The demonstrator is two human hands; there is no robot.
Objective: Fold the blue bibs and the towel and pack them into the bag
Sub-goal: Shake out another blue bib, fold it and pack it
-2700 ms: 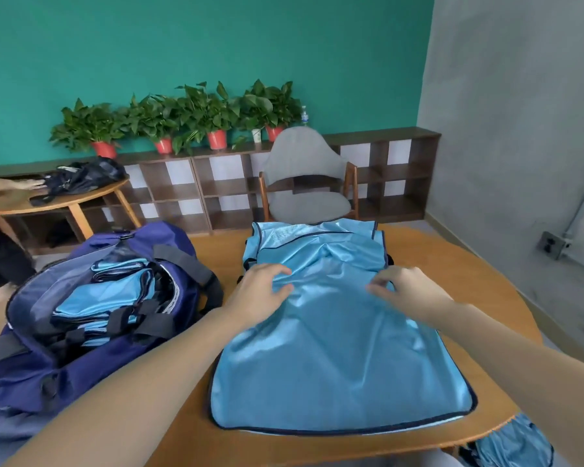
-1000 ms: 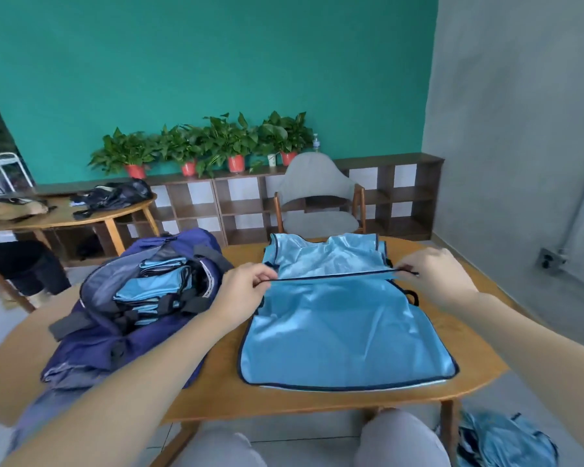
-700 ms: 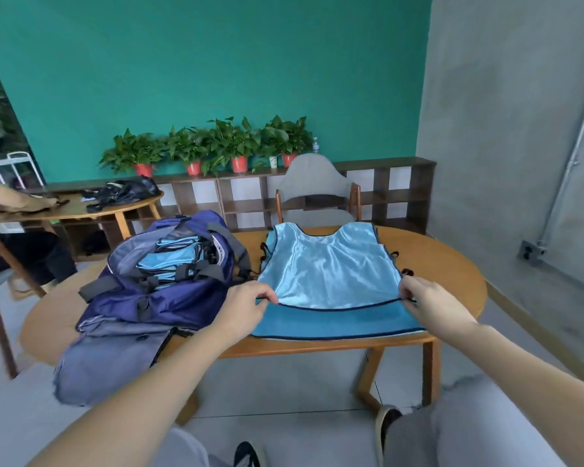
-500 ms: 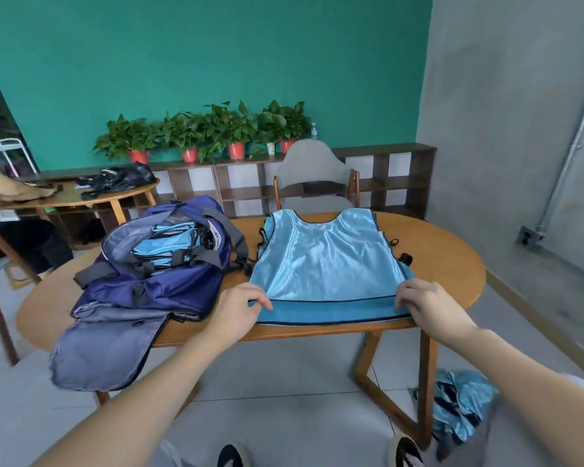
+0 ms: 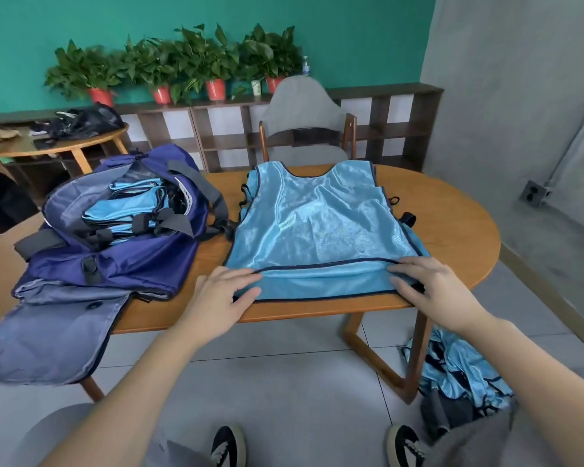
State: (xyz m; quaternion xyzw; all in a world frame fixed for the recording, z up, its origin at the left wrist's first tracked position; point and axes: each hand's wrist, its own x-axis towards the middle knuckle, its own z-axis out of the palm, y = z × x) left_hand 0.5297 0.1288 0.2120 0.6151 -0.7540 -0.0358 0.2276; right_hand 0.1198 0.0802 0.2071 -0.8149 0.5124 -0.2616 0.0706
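The left hand (image 5: 220,294) lies flat on the near left corner of a light blue bib (image 5: 321,227), fingers nearly straight and spread, thumb along the bib's dark-trimmed hem; it presses the cloth and grips nothing. The right hand (image 5: 432,291) rests the same way on the near right corner, fingers extended over the upper layer's dark edge, thumb toward the table's rim. The bib is spread on the wooden table (image 5: 452,230) with its neck opening at the far side, toward a grey chair (image 5: 302,123); the top layer's hem sits a little short of the lower layer's hem near the table's front edge. Just left of the bib, almost touching it, a purple bag (image 5: 115,261) lies open on the table, with folded blue bibs (image 5: 125,210) stacked inside under black straps, and its grey flap (image 5: 48,338) hanging over the table edge. On the floor by the right table leg lies a heap of blue bibs (image 5: 459,375). Potted plants (image 5: 182,62) line a shelf against the green wall.
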